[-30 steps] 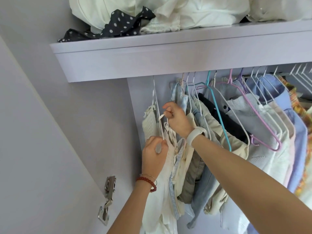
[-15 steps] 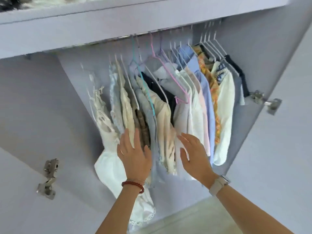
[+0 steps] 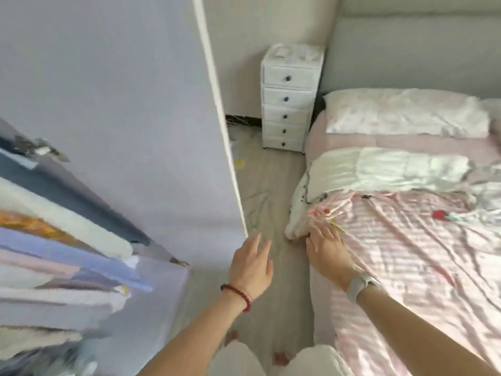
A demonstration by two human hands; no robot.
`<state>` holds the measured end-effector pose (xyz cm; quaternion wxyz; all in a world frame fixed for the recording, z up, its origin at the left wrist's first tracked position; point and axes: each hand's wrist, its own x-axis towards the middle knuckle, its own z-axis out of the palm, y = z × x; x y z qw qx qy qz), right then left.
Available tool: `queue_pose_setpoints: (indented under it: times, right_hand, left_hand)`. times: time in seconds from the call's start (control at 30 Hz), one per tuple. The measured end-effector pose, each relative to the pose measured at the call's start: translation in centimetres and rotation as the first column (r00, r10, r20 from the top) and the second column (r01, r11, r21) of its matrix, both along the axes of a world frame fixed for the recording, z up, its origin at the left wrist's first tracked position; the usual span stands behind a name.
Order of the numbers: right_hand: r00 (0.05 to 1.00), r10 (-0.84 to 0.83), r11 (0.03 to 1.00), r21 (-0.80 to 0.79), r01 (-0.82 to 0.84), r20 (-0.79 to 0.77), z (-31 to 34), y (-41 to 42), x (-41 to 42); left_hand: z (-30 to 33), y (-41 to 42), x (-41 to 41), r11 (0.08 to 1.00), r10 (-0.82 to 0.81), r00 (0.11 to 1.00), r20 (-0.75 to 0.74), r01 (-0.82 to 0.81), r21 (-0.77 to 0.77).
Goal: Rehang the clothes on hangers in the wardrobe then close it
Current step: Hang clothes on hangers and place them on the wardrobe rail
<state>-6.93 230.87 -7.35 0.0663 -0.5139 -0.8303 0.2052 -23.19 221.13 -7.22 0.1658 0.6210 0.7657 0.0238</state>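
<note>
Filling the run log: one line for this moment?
left hand: open, empty | right hand: open, reaching pink striped bed cover | lilac wardrobe door: open

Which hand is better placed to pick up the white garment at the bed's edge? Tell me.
Right. The right hand is open, with its fingers reaching the white garment; the left hand hovers over the floor near the wardrobe door.

The wardrobe door (image 3: 122, 104) is pale lilac with a white edge. The hanging clothes (image 3: 62, 256) show navy, white, orange, blue and pale pink. The bed cover (image 3: 423, 261) has pink and white stripes; the pillow (image 3: 404, 112) is white. The drawer unit (image 3: 288, 104) is white with dark knobs. The floor (image 3: 271, 185) is grey-beige. A red bead bracelet (image 3: 238, 295) sits behind the left grip (image 3: 250, 264).
</note>
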Motion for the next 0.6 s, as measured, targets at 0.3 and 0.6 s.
queue_pose_setpoints:
  times: [0.3,0.6]
  right_hand:
    - [0.814,-0.578,0.81,-0.157,0.566,-0.047,-0.1,7.5,13.0]
    - [0.534,-0.836,0.546,-0.276,0.791,-0.124,-0.2,18.5,18.7]
  left_hand:
    - [0.0,20.3,9.6,0.942,-0.324,0.92,0.22,0.294,0.162]
    - [-0.5,36.5,14.5,0.894,-0.447,0.88,0.163,0.448,0.034]
